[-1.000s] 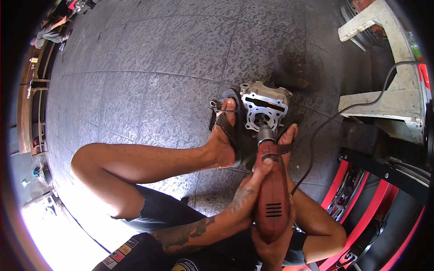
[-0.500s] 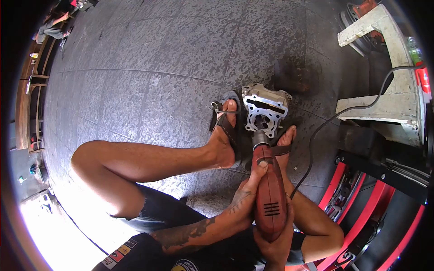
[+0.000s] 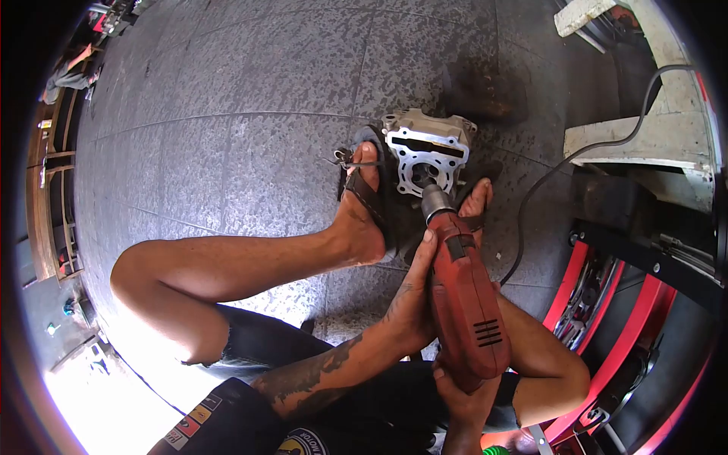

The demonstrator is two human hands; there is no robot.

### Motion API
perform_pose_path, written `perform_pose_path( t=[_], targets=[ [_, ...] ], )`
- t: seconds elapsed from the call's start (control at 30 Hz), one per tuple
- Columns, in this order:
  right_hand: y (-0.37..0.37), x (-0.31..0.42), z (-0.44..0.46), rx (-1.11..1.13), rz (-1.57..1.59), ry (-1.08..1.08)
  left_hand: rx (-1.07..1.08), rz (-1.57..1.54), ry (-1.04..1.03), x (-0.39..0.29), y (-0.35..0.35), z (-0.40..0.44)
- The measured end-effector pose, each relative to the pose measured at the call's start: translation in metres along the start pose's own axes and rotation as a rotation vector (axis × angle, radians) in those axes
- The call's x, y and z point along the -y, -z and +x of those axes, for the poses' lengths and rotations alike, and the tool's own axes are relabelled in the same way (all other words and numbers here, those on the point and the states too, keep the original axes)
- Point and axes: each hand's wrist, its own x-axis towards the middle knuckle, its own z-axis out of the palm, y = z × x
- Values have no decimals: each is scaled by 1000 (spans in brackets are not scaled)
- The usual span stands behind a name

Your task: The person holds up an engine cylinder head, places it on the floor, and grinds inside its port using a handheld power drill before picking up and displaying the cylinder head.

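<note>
A red electric drill point(image 3: 464, 303) is held in both hands, its metal chuck point(image 3: 437, 203) pointing at a silver engine cylinder head point(image 3: 431, 144). My left hand point(image 3: 419, 284) is closed around the front of the drill body, thumb along its side near the chuck. Lower down, my right hand point(image 3: 464, 398) is closed at the drill's rear; most of its fingers are hidden beneath the body. The cylinder head rests on the floor between my sandalled feet point(image 3: 368, 163), its flat machined face towards me. The chuck covers part of the round chamber opening, so the tip's exact contact cannot be made out.
The dark tiled floor point(image 3: 296, 68) spreads ahead. A black power cord point(image 3: 523, 205) runs rightward past a worn white wooden stand point(image 3: 637, 140). A red and black tool rack point(image 3: 629, 326) stands at the right. Another person point(image 3: 68, 76) is at the far left by a wooden shelf point(image 3: 36, 182).
The drill has tilted, its rear swinging to the right while the chuck stays at the cylinder head's opening. My view has shifted slightly; both hands keep their hold.
</note>
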Motion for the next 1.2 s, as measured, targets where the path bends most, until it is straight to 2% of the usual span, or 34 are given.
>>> perform_pose_path(
  t=[0.1,0.2,0.3,0.4,0.5,0.57,0.67,0.77,0.9,0.97,1.07,1.2],
  targets=[
    [-4,-16,0,-107,250,157,10,-16,41,6,2,7],
    [0,-15,0,-38,76,114,-5,-5,50,6,2,6],
    [-8,-2,1,5,188,-12,-21,-82,70,3,1,8],
    [-13,10,-2,24,248,-16,-108,-126,3,3,4,8],
    [-16,13,-2,79,266,-36,-54,-68,-14,2,11,1],
    [-19,17,6,79,107,164,-32,-106,13,0,14,2],
    [-23,16,1,27,172,116,-51,-52,9,0,12,4],
    [-20,22,-4,48,184,181,-89,-93,-18,3,11,2],
    [-23,30,4,64,131,166,-36,-88,-8,-1,12,1],
    [-22,31,2,54,118,248,-36,-101,-23,-1,11,1],
    [-22,25,6,36,137,175,-88,-134,-16,-5,8,7],
    [-23,32,5,41,26,280,-60,-119,15,-2,11,3]
  ],
)
